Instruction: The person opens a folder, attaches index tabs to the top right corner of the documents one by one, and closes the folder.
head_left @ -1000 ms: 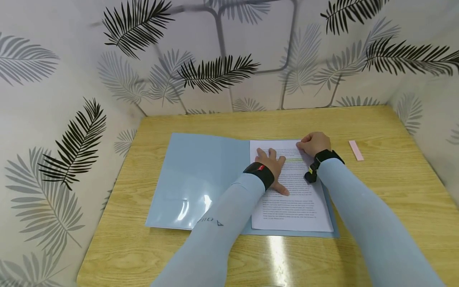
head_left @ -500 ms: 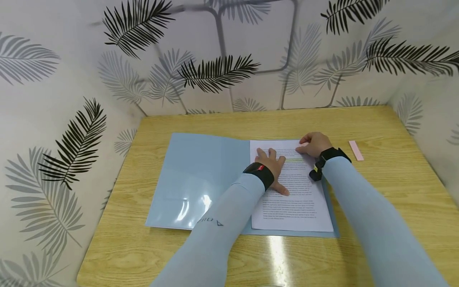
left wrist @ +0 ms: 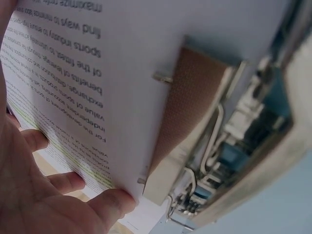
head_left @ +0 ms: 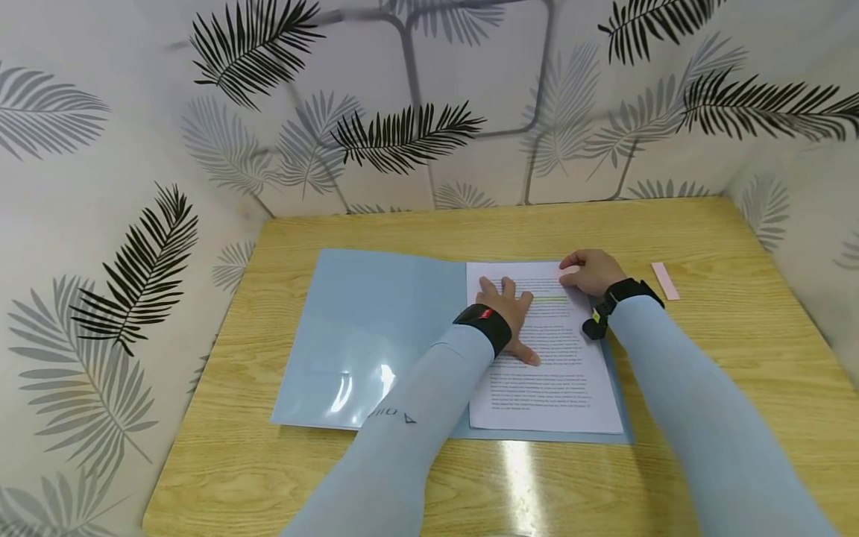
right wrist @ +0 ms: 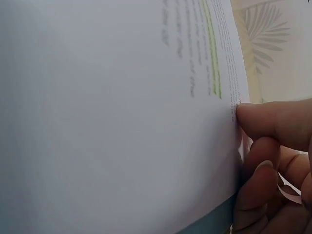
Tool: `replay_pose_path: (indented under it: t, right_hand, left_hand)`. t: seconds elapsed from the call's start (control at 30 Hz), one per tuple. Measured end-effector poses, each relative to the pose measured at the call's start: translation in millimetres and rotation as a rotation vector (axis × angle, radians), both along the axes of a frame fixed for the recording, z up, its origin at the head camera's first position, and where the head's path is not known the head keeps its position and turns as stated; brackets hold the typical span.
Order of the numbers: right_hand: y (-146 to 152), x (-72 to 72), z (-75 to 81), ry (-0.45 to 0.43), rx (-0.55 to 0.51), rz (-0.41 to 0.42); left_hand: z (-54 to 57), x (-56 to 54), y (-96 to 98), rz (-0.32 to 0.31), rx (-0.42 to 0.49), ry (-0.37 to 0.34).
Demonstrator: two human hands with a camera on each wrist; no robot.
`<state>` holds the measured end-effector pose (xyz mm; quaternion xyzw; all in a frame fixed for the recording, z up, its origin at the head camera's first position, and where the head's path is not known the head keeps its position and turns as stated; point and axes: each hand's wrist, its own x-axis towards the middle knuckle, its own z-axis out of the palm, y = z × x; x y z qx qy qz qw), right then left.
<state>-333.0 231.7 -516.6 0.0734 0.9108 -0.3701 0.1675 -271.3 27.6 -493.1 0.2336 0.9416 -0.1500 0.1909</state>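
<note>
A blue folder [head_left: 362,321] lies spread on the table, with a stack of printed white sheets [head_left: 543,403] on its right side. Flat on the top sheet, the left hand [head_left: 505,309] has its fingers spread. In the left wrist view, a metal clip [left wrist: 187,122] grips the sheets beside that hand; the arm hides it from the head view. The right hand [head_left: 590,271] is at the sheets' upper right edge. In the right wrist view its fingertips touch that edge, and a thin pale pink paper strip [right wrist: 290,195] shows among its curled fingers, mostly hidden.
A small pink strip, seemingly a sticky-note pad [head_left: 665,281], lies on the wooden table [head_left: 725,350] right of the folder. Green highlighting [right wrist: 214,73] marks one line of the page. Leaf-patterned fabric [head_left: 470,171] rises behind the table and at both sides.
The right hand has shifted slightly to the right along the page edge, and its thumb and forefinger have spread a little apart. The left hand stays in place.
</note>
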Motion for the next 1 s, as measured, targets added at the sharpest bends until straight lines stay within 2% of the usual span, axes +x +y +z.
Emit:
replay_pose_path:
  t: [0.3, 0.83, 1.0]
  right_hand:
    - [-1.4, 2.6, 3.7, -0.014, -0.039, -0.020]
    - [2.3, 10.0, 3.0, 0.034, -0.067, -0.023]
    - [4.5, 3.7, -5.6, 0.035, -0.067, -0.023]
  left_hand:
    - [-6.3, -3.1, 0.3, -0.005, 0.005, 0.004]
    - [-9.4, -2.3, 2.1, -0.011, -0.011, 0.030]
    - [-9.7, -1.5, 1.1, -0.019, -0.013, 0.036]
